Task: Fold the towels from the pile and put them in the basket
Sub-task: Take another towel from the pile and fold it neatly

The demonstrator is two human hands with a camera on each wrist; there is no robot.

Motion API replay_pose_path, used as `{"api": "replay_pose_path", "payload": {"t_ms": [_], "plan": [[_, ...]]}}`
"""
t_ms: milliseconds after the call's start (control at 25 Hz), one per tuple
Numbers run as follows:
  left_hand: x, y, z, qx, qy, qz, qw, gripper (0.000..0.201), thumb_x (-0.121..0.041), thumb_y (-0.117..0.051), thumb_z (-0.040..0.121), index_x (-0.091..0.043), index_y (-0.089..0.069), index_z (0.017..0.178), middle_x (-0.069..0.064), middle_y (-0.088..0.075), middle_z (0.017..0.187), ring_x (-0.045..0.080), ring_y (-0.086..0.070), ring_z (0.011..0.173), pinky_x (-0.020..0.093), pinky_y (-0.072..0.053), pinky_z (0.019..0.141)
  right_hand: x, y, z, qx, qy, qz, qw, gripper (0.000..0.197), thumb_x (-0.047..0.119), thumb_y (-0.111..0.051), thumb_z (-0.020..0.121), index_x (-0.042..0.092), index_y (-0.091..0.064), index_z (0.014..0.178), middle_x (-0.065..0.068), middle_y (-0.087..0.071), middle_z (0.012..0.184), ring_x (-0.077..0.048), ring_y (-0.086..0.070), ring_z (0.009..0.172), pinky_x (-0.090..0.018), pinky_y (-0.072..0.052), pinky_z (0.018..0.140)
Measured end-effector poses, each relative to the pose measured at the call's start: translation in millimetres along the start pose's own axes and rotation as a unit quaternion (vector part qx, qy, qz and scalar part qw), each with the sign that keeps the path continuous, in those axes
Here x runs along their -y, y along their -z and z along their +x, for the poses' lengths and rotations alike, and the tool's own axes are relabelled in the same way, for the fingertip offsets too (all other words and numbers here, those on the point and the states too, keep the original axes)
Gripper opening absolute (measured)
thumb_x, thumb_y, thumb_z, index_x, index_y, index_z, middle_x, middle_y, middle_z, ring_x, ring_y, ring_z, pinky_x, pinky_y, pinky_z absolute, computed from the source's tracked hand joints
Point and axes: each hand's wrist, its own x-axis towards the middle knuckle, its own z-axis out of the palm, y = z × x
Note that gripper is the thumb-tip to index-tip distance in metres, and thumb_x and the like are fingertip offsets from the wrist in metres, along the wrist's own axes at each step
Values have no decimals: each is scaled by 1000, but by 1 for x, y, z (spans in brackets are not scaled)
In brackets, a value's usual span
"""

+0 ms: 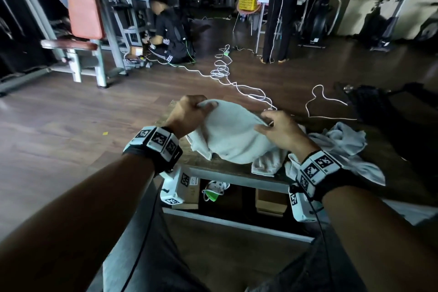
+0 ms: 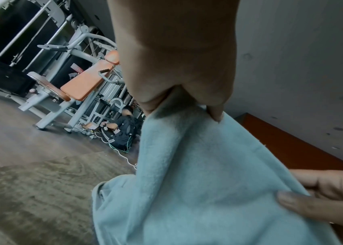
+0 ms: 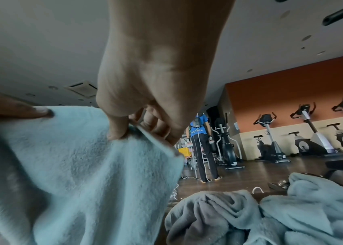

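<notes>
A pale towel (image 1: pixel 233 133) hangs spread between both hands above the wooden table (image 1: pixel 208 161). My left hand (image 1: pixel 189 111) pinches its upper left corner between thumb and fingers, which the left wrist view shows at the towel (image 2: pixel 208 182) under my left hand (image 2: pixel 178 106). My right hand (image 1: pixel 277 128) pinches the upper right edge; in the right wrist view the thumb of my right hand (image 3: pixel 122 131) presses the towel (image 3: pixel 72 165) against curled fingers. The pile of crumpled towels (image 1: pixel 341 147) lies on the table to the right, and the pile (image 3: pixel 271 215) also shows below my right wrist. No basket near me is in view.
White cables (image 1: pixel 237 83) trail over the wooden floor beyond the table. A person crouches by a gym machine (image 1: pixel 99 31) at the far left, another stands near a yellow crate (image 1: pixel 248 0). Boxes (image 1: pixel 187 187) sit on the shelf under the table. Exercise bikes (image 3: pixel 312 136) line the far wall.
</notes>
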Motion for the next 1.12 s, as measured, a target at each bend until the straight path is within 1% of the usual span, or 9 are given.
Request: {"api": "replay_pose_path", "payload": {"t_ms": [120,240,360,480,600,720,840,920,1120], "plan": [[-19,-14,-4,22,-18,-11,1000,36,-32,-64,92,-6,-57,68,-2,-47,62,8,-41,57,23,-36,52,27,-8,-8,70,35,87,993,24,16,-79,82,26,-60,94,17,-62,76,6,-59,66,-15,-46,64],[-26,-25,-12,49,-33,-76,995,29,-31,-69,89,-6,-63,75,-4,-60,66,4,-52,61,20,-42,61,43,-23,-6,51,93,53,993,35,21,-73,85,23,-45,63,12,-42,55,-2,-39,49,-23,-31,51],[-25,-18,-14,62,-27,-34,997,28,-31,-83,75,-12,-65,84,-8,-64,70,0,-53,59,18,-43,56,44,-29,3,-27,118,37,992,27,21,-64,88,16,-50,65,2,-48,57,-10,-40,55,-31,-32,55],[-14,-7,-11,61,-22,136,989,28,-29,-76,82,-5,-62,75,-8,-47,57,1,-38,45,11,-31,44,36,-23,8,-98,92,54,990,21,19,-64,88,13,-54,70,3,-48,57,-12,-42,58,-29,-36,58],[-1,-9,-6,23,-18,106,994,38,-27,-68,89,-6,-54,61,-7,-38,52,2,-36,40,13,-27,41,27,-19,17,-57,50,67,995,14,18,-67,86,20,-57,77,12,-55,63,-5,-49,61,-23,-41,62],[2,-24,-2,48,-50,62,996,23,-23,-67,90,-16,-57,70,-7,-56,59,-6,-46,51,13,-35,49,29,-22,17,41,73,82,993,20,21,-70,82,26,-61,99,13,-66,91,-5,-62,86,-25,-49,76],[11,-39,2,68,-44,50,995,20,-40,-64,83,-21,-62,78,-2,-67,72,15,-59,65,26,-47,61,31,-28,17,10,135,6,991,16,23,-65,85,21,-54,74,6,-56,67,-14,-53,66,-33,-41,62],[16,-45,0,66,-26,67,995,23,-47,-63,78,-27,-58,68,-5,-55,61,17,-50,58,29,-40,56,28,-27,20,-20,135,32,990,11,22,-62,86,20,-61,76,8,-57,66,-11,-53,63,-32,-41,62],[36,-45,-15,31,23,82,996,50,-23,-67,90,-21,-34,52,-8,-30,49,4,-29,45,24,-25,50,17,-23,26,-128,81,144,978,10,13,-60,88,21,-67,91,11,-63,75,-1,-55,68,-21,-44,65]]}}
